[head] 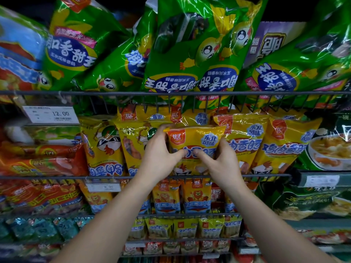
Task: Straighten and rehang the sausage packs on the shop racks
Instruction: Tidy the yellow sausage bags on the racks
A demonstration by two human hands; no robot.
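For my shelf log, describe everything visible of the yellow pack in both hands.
The yellow pack is glossy, crinkled plastic film with a red logo patch, pale blue badge and red band. Upright, it sits before similar packs. The left hand grips its left side, the right hand its right.

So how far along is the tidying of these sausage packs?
Midway at best. Done: the neighbouring yellow packs on the right sit fairly upright in a row. In hand: the left hand and right hand grip one held yellow pack in front of the middle rack, not yet settled. Left: the green packs on the top rack lie tilted, several upside down.
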